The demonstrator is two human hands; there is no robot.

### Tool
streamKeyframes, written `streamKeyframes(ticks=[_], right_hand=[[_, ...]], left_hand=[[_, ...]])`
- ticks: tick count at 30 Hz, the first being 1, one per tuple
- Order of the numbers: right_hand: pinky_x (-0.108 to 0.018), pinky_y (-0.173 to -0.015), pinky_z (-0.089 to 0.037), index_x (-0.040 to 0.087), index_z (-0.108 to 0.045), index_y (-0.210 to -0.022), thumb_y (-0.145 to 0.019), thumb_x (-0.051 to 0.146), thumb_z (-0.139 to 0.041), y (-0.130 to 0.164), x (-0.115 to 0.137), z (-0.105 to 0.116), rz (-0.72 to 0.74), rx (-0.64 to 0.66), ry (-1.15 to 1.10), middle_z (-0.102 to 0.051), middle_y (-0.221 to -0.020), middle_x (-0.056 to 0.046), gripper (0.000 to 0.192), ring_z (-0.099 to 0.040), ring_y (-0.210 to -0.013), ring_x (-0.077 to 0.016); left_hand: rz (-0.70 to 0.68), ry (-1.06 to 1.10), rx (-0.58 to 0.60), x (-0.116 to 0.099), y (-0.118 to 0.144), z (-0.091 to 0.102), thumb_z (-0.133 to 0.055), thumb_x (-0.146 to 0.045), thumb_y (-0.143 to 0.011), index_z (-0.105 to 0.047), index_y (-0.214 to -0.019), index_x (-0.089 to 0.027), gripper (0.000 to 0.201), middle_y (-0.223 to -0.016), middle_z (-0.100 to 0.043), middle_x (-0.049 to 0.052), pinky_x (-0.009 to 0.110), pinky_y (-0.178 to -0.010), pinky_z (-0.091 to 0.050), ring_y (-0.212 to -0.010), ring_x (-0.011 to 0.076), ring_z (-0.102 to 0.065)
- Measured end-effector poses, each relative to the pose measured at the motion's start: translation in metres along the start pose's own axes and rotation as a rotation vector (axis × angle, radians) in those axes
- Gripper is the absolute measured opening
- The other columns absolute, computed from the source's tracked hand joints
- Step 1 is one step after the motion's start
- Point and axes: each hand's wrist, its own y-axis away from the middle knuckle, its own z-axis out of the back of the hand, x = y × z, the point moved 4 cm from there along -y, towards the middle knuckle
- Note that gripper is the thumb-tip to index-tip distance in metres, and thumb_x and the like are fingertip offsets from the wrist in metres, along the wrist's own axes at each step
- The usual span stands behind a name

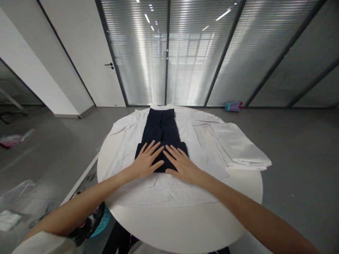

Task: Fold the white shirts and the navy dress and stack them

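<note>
A pair of dark navy trousers (161,123) lies lengthwise along the middle of a spread white shirt-like garment (182,195). Their near end looks folded over into a wider band. On the left part of that band my left hand (146,161) lies flat, fingers spread. My right hand (184,165) rests flat on the right part, its fingers also apart and pointing toward the far side. Both palms press down and neither hand grips anything. The cloth directly beneath them is hidden.
A round white table (185,225) carries the garments. A folded stack of white cloth (238,144) sits at its right edge. Below left is a blue basket (102,224) with a black liner. Glass partitions and a white door (79,46) stand beyond; a blue-and-pink package (233,106) lies on the floor.
</note>
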Motion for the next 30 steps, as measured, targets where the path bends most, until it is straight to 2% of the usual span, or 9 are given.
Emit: streamKeyframes(ticks=[3,6,11,14,17,20,24,27,30], right_hand=[[-0.054,-0.122,-0.018,0.018,-0.022,-0.161,-0.096,0.073,-0.032,0.006,-0.014,-0.015,-0.012,0.129,0.008,-0.018,-0.165,-0.013,0.086,-0.016,-0.153,-0.0317],[-0.054,-0.123,-0.017,0.021,-0.021,-0.161,-0.096,0.073,-0.031,0.013,-0.033,-0.016,-0.066,0.155,0.009,-0.018,-0.165,-0.012,0.084,-0.018,-0.152,-0.0309],[-0.058,-0.122,-0.009,0.020,-0.019,-0.161,-0.094,0.076,-0.032,0.018,-0.032,-0.005,-0.058,0.141,0.015,-0.012,-0.166,-0.012,0.088,-0.009,-0.153,-0.0336],[-0.057,-0.123,-0.012,0.019,-0.022,-0.161,-0.094,0.076,-0.033,0.020,-0.028,-0.005,-0.032,0.220,-0.023,-0.017,-0.165,-0.013,0.088,-0.014,-0.153,-0.0330],[-0.058,-0.123,-0.010,0.018,-0.023,-0.160,-0.093,0.075,-0.035,0.021,-0.030,-0.002,-0.058,0.165,-0.017,-0.018,-0.165,-0.014,0.089,-0.014,-0.153,-0.0345],[-0.058,-0.123,-0.011,0.021,-0.028,-0.159,-0.097,0.070,-0.035,0.018,-0.030,-0.002,-0.039,0.122,-0.039,-0.024,-0.164,-0.012,0.080,-0.017,-0.152,-0.0329],[-0.049,-0.113,-0.036,0.019,-0.043,-0.152,-0.101,0.052,-0.042,0.007,-0.044,0.005,-0.227,-0.098,-0.020,-0.044,-0.154,-0.013,0.061,-0.041,-0.140,-0.0303],[-0.049,-0.099,-0.045,0.016,-0.056,-0.139,-0.099,0.042,-0.048,0.003,-0.066,0.009,-0.476,-0.251,0.081,-0.058,-0.135,-0.016,0.048,-0.054,-0.121,-0.0335],[-0.048,-0.094,-0.047,0.018,-0.066,-0.122,-0.095,0.040,-0.056,0.002,-0.082,0.004,-0.556,-0.232,0.057,-0.063,-0.119,-0.014,0.035,-0.057,-0.110,-0.0327]], left_hand=[[0.002,-0.062,0.117,0.005,0.004,-0.023,-0.038,-0.061,-0.100,-0.023,-0.160,-0.026,0.071,-0.166,-0.022,0.006,0.058,-0.123,-0.014,-0.154,0.0327,-0.012],[-0.001,-0.081,0.128,0.014,0.007,-0.031,-0.038,-0.061,-0.100,-0.020,-0.161,-0.028,0.071,-0.166,-0.019,0.004,0.056,-0.123,-0.015,-0.154,0.0323,-0.012],[-0.011,-0.104,0.083,0.012,0.009,-0.029,-0.041,-0.064,-0.097,-0.021,-0.160,-0.028,0.076,-0.166,-0.019,0.005,0.058,-0.123,-0.013,-0.153,0.0341,-0.012],[-0.004,-0.105,0.079,0.008,0.010,-0.025,-0.042,-0.063,-0.097,-0.025,-0.160,-0.027,0.074,-0.166,-0.022,0.006,0.059,-0.122,-0.016,-0.153,0.0350,-0.014],[0.002,-0.109,0.028,0.012,0.012,-0.017,-0.043,-0.059,-0.099,-0.029,-0.158,-0.029,0.068,-0.166,-0.023,0.006,0.062,-0.120,-0.016,-0.153,0.0361,-0.014],[0.121,-0.074,-0.117,0.036,0.016,-0.005,-0.045,-0.052,-0.099,-0.036,-0.155,-0.026,0.063,-0.160,-0.036,0.011,0.058,-0.118,-0.026,-0.147,0.0345,-0.030],[0.464,0.126,-0.248,0.094,0.019,0.002,-0.059,-0.047,-0.089,-0.054,-0.139,-0.013,0.061,-0.116,-0.064,0.017,0.049,-0.095,-0.049,-0.107,0.0311,-0.061],[0.566,0.431,-0.248,0.121,0.015,-0.001,-0.064,-0.046,-0.082,-0.057,-0.131,-0.014,0.059,-0.088,-0.064,0.007,0.040,-0.076,-0.052,-0.078,0.0229,-0.062],[0.529,0.674,-0.237,0.125,0.008,-0.004,-0.069,-0.041,-0.075,-0.055,-0.129,-0.017,0.061,-0.078,-0.061,0.001,0.032,-0.065,-0.050,-0.068,0.0183,-0.059]])
